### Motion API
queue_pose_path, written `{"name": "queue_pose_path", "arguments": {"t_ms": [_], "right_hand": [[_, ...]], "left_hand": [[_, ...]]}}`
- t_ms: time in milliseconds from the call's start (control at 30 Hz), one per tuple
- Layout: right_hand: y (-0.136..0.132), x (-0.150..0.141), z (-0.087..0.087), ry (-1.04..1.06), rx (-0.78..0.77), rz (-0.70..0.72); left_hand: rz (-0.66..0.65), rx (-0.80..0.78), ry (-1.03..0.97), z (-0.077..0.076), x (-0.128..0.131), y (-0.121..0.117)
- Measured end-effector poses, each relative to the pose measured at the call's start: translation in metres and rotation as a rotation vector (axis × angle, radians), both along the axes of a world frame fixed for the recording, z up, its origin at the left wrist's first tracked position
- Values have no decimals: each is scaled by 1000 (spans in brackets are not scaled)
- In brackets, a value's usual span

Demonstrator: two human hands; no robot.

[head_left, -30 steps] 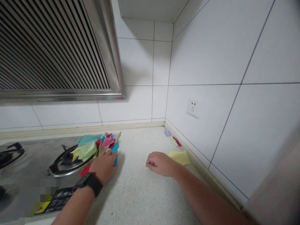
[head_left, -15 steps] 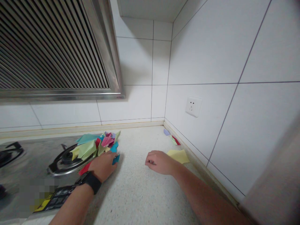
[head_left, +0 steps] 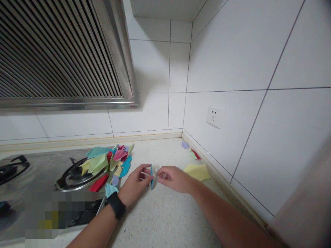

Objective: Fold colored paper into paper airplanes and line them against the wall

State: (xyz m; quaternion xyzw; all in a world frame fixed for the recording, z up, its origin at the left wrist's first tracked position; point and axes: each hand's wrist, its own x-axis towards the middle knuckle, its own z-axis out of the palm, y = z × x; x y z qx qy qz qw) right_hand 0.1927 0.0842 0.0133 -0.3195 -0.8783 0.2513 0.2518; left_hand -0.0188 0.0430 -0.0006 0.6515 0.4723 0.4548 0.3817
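Note:
Over the countertop, my left hand (head_left: 138, 181) pinches a small folded piece of blue paper (head_left: 151, 177), seen nearly edge-on between thumb and fingers. My right hand (head_left: 174, 178) is just to its right with the fingers curled together in a pinch. What it holds, if anything, is too small or blurred to make out. Left of my left hand lies a pile of coloured folded papers, among them a green one (head_left: 98, 163), a pink one (head_left: 120, 154), a red one (head_left: 99, 183) and a blue one (head_left: 126, 166). A yellow paper (head_left: 198, 172) lies behind my right wrist.
The gas stove (head_left: 41, 186) occupies the left, its burner (head_left: 74, 172) partly under the papers. Above it hangs a range hood (head_left: 77, 51). Along the right wall lie a purple paper piece (head_left: 185, 145) and a red-and-green one (head_left: 196, 154), below a wall socket (head_left: 215, 116).
My left hand has moved right, away from the paper pile, and now carries the blue folded paper beside my right hand. My right hand has stayed almost in place.

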Motion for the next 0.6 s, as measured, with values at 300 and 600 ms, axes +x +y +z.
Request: {"name": "queue_pose_path", "arguments": {"t_ms": [300,600], "right_hand": [[-3,-9,-2,160,-195,53],[-1,-10,-2,190,-168,10]], "left_hand": [[-94,-112,-375,2,18,-5],[-82,-96,-419,6,16,-6]]}}
